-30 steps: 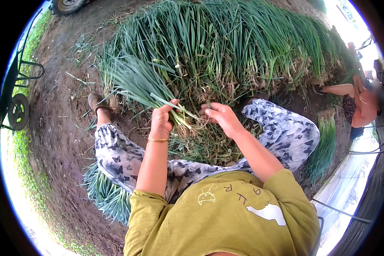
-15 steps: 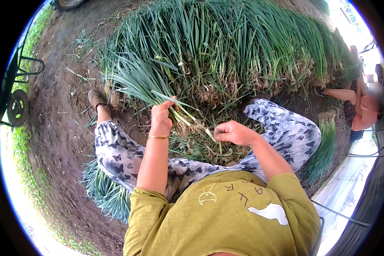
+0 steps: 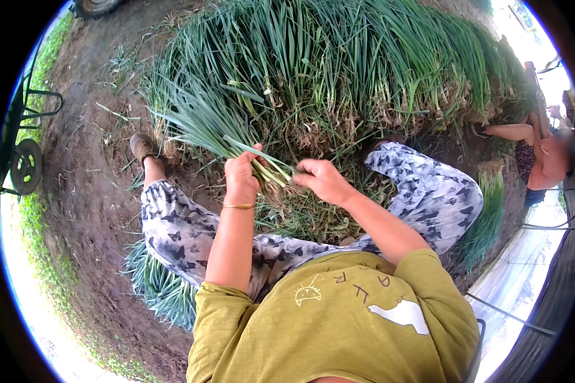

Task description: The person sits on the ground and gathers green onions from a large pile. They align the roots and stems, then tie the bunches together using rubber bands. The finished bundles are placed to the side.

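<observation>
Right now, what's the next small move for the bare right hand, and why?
Probably have the bare right hand pinch some stringy brown root strands and draw them lightly away: it's beside the pale stem ends, and the bare left hand has a closed grip round the bunch of long-leaved green onions, which should steady it.

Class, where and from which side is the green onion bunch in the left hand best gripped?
Probably around the pale stems just above the roots, coming from the left, as the left hand does. There the green onion bunch is narrow, while its leaves fan out beyond; the root end faces the right hand.
</observation>
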`<state>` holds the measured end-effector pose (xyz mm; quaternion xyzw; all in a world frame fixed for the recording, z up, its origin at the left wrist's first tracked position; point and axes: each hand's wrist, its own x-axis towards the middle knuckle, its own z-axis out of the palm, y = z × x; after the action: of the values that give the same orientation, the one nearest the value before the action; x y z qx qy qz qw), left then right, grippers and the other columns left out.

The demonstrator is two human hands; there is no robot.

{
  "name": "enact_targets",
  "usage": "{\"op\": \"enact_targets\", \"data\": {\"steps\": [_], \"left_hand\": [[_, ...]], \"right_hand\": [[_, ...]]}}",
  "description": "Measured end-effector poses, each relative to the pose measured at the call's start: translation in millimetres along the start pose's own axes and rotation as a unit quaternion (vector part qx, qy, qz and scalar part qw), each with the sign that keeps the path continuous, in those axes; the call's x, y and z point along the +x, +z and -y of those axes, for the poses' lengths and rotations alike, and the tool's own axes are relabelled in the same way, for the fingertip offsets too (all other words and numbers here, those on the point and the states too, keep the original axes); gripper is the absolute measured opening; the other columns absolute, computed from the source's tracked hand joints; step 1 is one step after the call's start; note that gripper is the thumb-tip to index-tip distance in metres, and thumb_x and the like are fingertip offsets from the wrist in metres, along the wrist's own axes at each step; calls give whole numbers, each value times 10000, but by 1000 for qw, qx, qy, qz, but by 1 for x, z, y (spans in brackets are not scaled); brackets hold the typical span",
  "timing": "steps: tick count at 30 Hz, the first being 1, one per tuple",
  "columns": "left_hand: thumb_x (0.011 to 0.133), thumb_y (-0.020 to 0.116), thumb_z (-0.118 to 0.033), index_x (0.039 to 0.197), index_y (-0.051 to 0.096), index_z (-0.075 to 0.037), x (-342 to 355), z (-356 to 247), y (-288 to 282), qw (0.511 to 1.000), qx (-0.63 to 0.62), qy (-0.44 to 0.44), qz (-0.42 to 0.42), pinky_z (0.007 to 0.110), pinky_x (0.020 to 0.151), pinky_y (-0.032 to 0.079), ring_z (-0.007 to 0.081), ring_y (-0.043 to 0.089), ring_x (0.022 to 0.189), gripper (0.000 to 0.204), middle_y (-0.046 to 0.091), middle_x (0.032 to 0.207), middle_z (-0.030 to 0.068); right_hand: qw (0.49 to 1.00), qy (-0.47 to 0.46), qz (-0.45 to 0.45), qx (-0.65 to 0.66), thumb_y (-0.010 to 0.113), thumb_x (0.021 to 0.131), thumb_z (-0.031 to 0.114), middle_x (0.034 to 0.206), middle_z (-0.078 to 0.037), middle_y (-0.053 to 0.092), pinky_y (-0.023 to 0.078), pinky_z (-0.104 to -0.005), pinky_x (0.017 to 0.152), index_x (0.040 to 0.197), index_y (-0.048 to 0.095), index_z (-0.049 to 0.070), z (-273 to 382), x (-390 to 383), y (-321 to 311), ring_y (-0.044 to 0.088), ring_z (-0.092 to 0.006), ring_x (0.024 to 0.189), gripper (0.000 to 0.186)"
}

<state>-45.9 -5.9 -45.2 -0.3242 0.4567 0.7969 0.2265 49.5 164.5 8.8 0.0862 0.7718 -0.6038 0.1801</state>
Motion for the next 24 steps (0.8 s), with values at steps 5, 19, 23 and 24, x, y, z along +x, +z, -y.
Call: {"op": "enact_targets", "data": {"steps": [5, 19, 23, 24], "left_hand": [[762, 620, 0, 749, 583, 46, 25, -10, -20, 998, -37, 2, -49, 362, 518, 526, 244, 534, 511, 60, 565, 660, 120], [813, 696, -217, 823, 534, -63, -2, -89, -50, 848, -479, 8, 224, 278, 586, 442, 95, 410, 504, 224, 419, 581, -39], [866, 648, -197, 786, 520, -82, 9, -74, -52, 885, -416, -71, 199, 261, 542, 426, 86, 418, 508, 190, 427, 593, -35], [886, 617, -160, 794, 515, -87, 8, -70, -47, 909, -379, -64, 164, 263, 534, 426, 92, 435, 521, 155, 441, 620, -22]], "right_hand": [[904, 40, 299, -302, 551, 851, 95, 979, -177, 602, 482, -393, 798, 1022, 570, -18, -35, -41, -21, 592, -296, 882, 206], [943, 145, -142, 265, 544, 887, 165, 894, -116, 627, 495, -337, 616, 983, 593, -36, -24, 219, -12, 610, -197, 707, 228], [927, 151, -71, 335, 579, 876, 149, 821, -91, 627, 504, -330, 560, 915, 612, -20, -15, 191, -17, 607, -177, 626, 176], [922, 158, -52, 349, 592, 868, 142, 814, -89, 627, 504, -326, 572, 903, 617, -19, -7, 168, -12, 609, -174, 645, 166]]}}
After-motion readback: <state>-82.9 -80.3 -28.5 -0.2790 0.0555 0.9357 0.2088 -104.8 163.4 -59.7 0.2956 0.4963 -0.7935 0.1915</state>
